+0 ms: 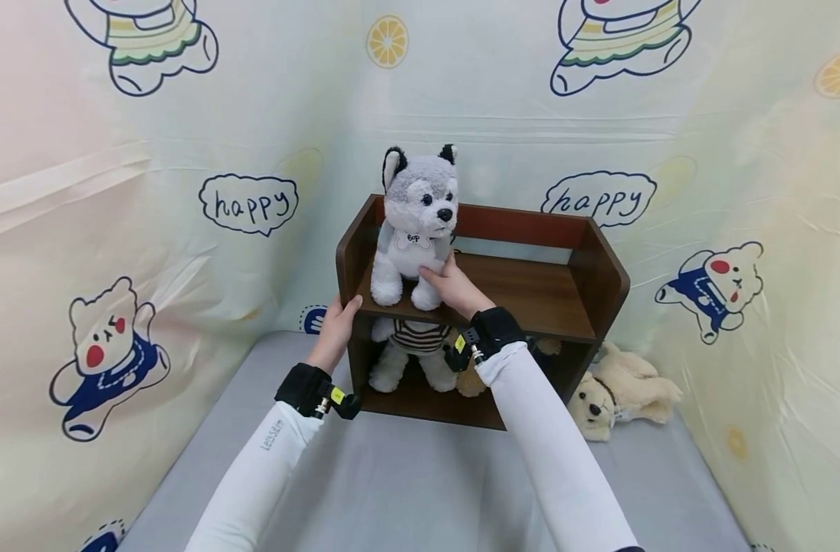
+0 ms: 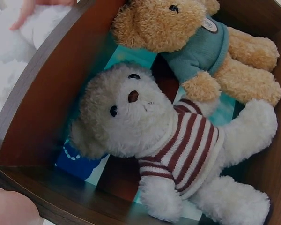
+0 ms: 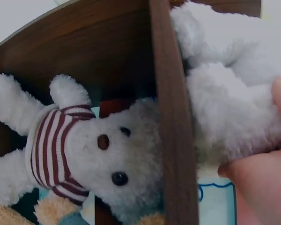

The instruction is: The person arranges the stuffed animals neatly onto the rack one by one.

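A grey and white plush husky [image 1: 420, 203] sits upright at the left end of the upper level of a brown wooden shelf [image 1: 523, 295]. My right hand [image 1: 454, 287] grips the husky low on its side, by a front leg, with fingers and thumb sunk into the white fur in the right wrist view. With my left hand [image 1: 335, 331] I hold the shelf's left side panel, thumb toward the front edge. Below, a white plush bear [image 2: 126, 110] in a striped sweater sits in the lower compartment. Beside it is a curly tan teddy bear [image 2: 248, 51] in a teal top.
A cream plush dog [image 1: 630, 387] lies on its side by the shelf's right end. Grey cloth [image 1: 406, 475] covers the table under the shelf. A printed curtain [image 1: 489, 100] with cartoon bears hangs close behind and on both sides.
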Demonstrator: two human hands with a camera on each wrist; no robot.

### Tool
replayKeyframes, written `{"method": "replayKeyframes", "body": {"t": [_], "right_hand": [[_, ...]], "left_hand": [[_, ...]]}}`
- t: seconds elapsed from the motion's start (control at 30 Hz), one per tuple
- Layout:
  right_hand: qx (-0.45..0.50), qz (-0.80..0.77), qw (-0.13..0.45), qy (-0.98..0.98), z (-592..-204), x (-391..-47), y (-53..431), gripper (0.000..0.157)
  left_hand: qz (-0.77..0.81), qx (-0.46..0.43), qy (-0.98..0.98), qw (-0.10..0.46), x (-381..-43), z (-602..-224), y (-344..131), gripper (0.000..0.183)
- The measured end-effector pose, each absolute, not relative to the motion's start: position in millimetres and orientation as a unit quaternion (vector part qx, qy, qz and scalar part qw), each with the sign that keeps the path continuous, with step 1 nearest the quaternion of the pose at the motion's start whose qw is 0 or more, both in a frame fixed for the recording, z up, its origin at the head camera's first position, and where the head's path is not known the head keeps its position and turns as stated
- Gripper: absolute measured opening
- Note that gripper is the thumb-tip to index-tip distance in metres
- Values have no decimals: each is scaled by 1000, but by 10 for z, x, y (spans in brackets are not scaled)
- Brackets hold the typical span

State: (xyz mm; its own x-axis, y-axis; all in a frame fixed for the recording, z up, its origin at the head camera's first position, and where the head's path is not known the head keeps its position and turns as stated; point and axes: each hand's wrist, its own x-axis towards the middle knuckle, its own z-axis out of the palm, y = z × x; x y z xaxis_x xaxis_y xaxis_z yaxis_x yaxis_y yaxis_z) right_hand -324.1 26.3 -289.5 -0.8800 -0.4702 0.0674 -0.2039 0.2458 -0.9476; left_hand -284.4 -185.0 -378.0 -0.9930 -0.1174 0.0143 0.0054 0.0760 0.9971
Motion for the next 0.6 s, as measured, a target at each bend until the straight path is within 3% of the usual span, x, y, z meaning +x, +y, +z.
{"method": "replayKeyframes", "body": {"t": [0.13, 0.3, 0.43, 0.6], "right_hand": [[-184, -548, 117, 807, -2889, -3225, 209, 80], [-189, -519, 72, 830, -3169, -3509, 213, 90], [-205, -476, 54, 853, -3167, -3494, 265, 87], [-221, -405, 44, 886, -3016, -3267, 311, 70]], "left_hand": [[-679, 36, -731, 48, -2849, -3781, -1838, 56], [-681, 32, -730, 49, -2870, -3799, -1811, 56], [-686, 31, -726, 47, -2817, -3729, -1793, 55], [-683, 30, -728, 55, -2803, -3749, -1837, 54]]}}
